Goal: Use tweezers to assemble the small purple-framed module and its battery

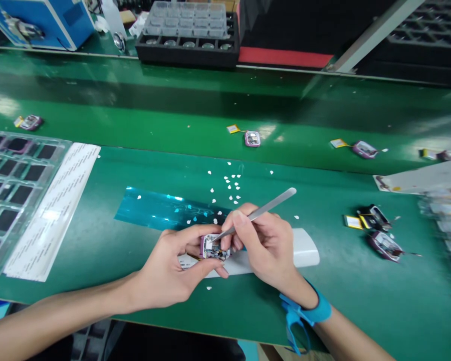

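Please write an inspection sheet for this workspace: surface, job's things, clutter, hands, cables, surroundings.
Surface: green bench mat with a blue film strip.
Job's things: purple device case, open, with tweezers tip inside.
Clutter: white paper bits; more open cases; label sheet; clear tray.
Hands: left hand holds the case; right hand grips the tweezers.
Cables: blue wrist strap; thin wires at the spare cases.
Surroundings: conveyor belt carrying cases; black parts tray; blue machine.

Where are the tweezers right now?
In the head view, the tweezers are in the right hand, tips on the small purple device held by the left hand.
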`<state>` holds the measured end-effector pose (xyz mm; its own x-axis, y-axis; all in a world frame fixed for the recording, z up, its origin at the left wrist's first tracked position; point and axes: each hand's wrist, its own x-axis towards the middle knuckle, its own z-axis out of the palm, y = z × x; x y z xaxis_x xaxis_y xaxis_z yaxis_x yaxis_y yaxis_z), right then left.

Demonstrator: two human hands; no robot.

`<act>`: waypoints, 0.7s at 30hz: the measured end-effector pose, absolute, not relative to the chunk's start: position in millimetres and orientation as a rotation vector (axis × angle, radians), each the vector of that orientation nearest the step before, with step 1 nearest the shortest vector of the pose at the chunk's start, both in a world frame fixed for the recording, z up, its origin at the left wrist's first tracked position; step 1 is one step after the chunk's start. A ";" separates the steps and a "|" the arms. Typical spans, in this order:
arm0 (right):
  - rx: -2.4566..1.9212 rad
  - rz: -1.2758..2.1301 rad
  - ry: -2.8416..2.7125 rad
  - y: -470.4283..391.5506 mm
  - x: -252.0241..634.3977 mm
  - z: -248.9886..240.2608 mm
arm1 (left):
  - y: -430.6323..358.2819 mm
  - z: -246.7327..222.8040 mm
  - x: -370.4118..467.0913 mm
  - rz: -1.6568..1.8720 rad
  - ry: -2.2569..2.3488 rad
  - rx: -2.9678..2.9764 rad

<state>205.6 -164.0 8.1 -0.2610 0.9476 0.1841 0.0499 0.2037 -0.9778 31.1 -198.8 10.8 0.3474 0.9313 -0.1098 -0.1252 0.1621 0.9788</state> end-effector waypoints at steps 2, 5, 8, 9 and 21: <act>-0.973 1.197 -1.547 -164.0 205.5 8.2 | -199.4 10.6 31.3 0.929 0.909 1.142; -0.973 1.189 -1.555 -164.6 205.5 8.4 | -200.3 10.3 30.9 0.932 0.911 1.140; -0.976 1.170 -1.561 -165.6 205.5 8.6 | -201.0 9.8 30.4 0.936 0.922 1.141; -0.973 1.162 -1.563 -165.9 205.5 8.6 | -201.1 9.7 30.3 0.938 0.922 1.141; -0.892 0.986 -1.677 -165.8 203.0 8.5 | -199.7 9.7 27.0 0.925 0.928 1.180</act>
<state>203.0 -165.8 8.5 -0.2719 0.8908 0.3640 0.1148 0.4056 -0.9068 27.0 -199.7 9.7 0.3425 0.9343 -0.0984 -0.0949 0.1386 0.9858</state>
